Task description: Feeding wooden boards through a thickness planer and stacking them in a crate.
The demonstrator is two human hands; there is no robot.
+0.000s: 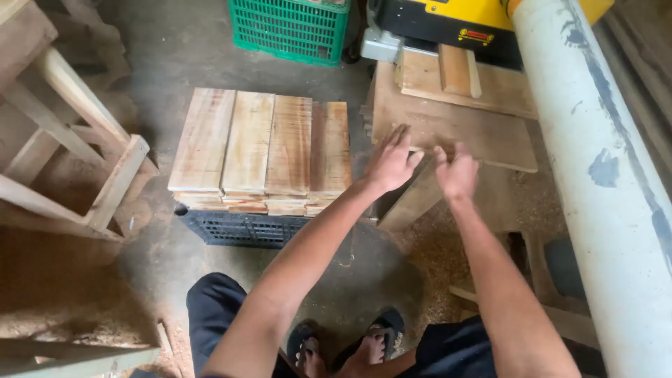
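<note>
left grip (392, 164) flat, fingers spread, palm down on wide wooden board (483, 133), right grip (456, 171) just beside it, fingers loosely curled at board's near edge, pinching nothing visible, stacked planks (262, 150) on black crate (241, 229) left of both grips

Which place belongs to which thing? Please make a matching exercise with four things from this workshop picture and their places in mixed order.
Things:
1. stack of planks
2. green crate
3. white pipe
4. hands: left hand, right hand

Places:
A. at the top edge of the view, on the floor
B. along the right side, running slantwise
C. on a black crate
D. at the near edge of a wide board in front of the yellow machine

Pairs: 1-C, 2-A, 3-B, 4-D
</note>
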